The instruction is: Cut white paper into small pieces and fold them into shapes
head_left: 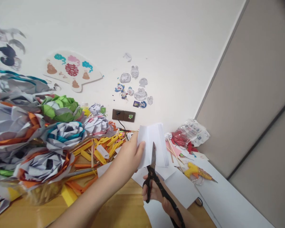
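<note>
A folded stack of white paper [160,139] stands up in front of me, with several layers showing along its right edge. My left hand [131,152] grips its left side, thumb on the near face. Black-handled scissors [152,164] are in my right hand [158,193], whose fingers pass through the handle loops. The blade points upward and lies over the near face of the stack. Whether paper sits between the blades I cannot tell. Below, loose white sheets [180,188] spread over the wooden table [118,202].
Large folded-paper flowers [65,134] crowd the left. Yellow and orange paper strips [99,155] lie beside them. At right are a yellow glue gun [196,171], a clear plastic bag [192,133] and a black ring [199,201]. A cable runs from a wall socket [123,115].
</note>
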Demonstrator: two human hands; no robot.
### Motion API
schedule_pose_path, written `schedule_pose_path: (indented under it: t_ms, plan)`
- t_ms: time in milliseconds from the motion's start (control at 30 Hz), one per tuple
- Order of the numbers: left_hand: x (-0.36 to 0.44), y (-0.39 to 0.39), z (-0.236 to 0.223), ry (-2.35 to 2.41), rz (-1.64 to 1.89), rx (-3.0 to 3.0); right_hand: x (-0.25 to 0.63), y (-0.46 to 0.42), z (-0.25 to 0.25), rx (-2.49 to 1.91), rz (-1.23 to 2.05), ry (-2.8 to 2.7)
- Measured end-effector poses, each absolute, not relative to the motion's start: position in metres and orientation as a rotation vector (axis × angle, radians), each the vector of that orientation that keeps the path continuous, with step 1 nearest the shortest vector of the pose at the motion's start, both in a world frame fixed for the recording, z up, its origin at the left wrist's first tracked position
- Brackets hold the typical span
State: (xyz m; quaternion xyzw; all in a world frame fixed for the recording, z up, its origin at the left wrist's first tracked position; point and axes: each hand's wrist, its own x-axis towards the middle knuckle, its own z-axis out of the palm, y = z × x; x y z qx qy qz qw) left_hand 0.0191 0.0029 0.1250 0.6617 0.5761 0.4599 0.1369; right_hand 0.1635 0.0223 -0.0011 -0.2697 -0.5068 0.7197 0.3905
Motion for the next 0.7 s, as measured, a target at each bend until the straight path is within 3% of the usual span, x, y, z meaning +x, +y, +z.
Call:
schedule_pose_path:
  t_ms: [333,700]
  plan:
    - [0.022,-0.001,0.126,1.725,1.289,1.926,0.159,0.023,0.001,-0.698,1.859,-1.188]
    - [0.024,-0.002,0.123,1.795,1.282,1.965,0.161,0.023,-0.007,-0.769,1.597,-1.362]
